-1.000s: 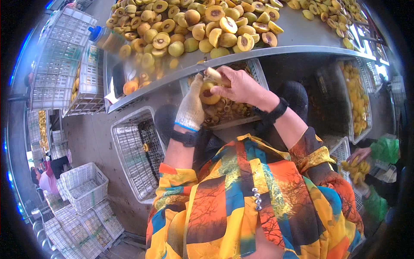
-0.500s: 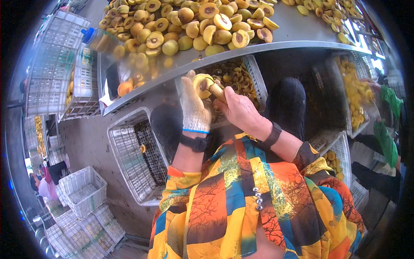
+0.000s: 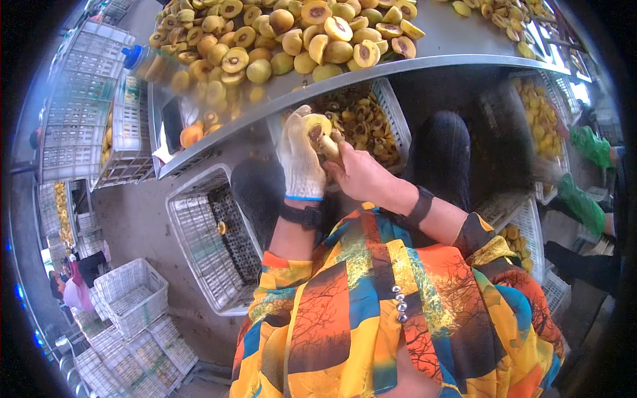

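Note:
My left hand [image 3: 296,159], in a white knit glove with a blue cuff edge, is closed round a halved yellow peach [image 3: 316,125], its cut face up. My bare right hand [image 3: 366,175] grips a short tool with a thick, pale handle [image 3: 330,147]. The tool's working end meets the peach half and is hidden there. Just beyond both hands, below the table edge, sits a white crate [image 3: 391,109] with brown and yellow fruit scraps in it. A big heap of halved peaches [image 3: 302,40] lies on the metal table [image 3: 441,50] ahead.
At my left on the floor stands a white crate [image 3: 192,229] with one small yellow piece inside. A blue-capped bottle [image 3: 142,58] is at the table's left end. More crates [image 3: 129,298] are stacked at lower left. At right, a person's green-sleeved arms [image 3: 582,202] are near a peach-filled crate [image 3: 541,123].
The peach half has tilted in my left hand, and my right hand with the tool has shifted slightly. At right, the other person's green sleeves have moved inward, toward the crates.

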Demonstrator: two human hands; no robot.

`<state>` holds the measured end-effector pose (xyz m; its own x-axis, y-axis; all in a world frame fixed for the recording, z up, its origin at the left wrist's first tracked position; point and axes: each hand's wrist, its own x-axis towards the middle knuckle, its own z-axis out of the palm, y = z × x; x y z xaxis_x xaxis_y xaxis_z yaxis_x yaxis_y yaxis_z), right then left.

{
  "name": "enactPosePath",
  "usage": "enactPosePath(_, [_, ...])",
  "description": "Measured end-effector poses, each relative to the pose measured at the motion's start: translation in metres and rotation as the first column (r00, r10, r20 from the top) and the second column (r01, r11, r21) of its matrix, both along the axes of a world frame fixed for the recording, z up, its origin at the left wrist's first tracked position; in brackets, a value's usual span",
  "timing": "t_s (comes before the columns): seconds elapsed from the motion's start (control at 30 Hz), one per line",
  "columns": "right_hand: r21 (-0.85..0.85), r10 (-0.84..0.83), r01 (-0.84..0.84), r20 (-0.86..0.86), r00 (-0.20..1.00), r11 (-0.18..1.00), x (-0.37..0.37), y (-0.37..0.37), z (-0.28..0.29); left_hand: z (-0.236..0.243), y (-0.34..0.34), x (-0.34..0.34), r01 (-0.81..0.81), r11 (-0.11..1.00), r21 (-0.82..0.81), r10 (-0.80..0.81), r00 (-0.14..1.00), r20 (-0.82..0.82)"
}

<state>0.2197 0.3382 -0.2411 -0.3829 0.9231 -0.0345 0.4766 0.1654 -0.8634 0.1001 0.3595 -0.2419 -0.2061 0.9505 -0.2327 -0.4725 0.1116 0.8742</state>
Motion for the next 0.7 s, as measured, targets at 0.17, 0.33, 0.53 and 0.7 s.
enactPosePath(0.17, [-0.192,0.018,-0.030,-0.062,0.998,0.981,0.001,0.000,0.017,0.012,0.005,-0.012,0.051,0.998,0.029,-0.047,0.991,-0.122])
enactPosePath(0.33, [-0.321,-0.011,-0.053,-0.193,0.981,0.945,-0.008,-0.006,0.032,0.008,0.008,-0.010,-0.050,0.998,-0.026,0.049,0.998,-0.035])
enactPosePath(0.53, [-0.706,-0.158,-0.131,-0.329,0.931,0.696,-0.006,-0.011,0.027,0.006,0.009,-0.009,0.136,0.976,-0.168,-0.096,0.969,0.230])
enactPosePath(0.7, [-0.800,-0.191,-0.223,-0.385,0.903,0.557,-0.002,-0.006,0.023,0.001,0.012,-0.010,0.100,0.988,-0.114,-0.097,0.995,0.031])
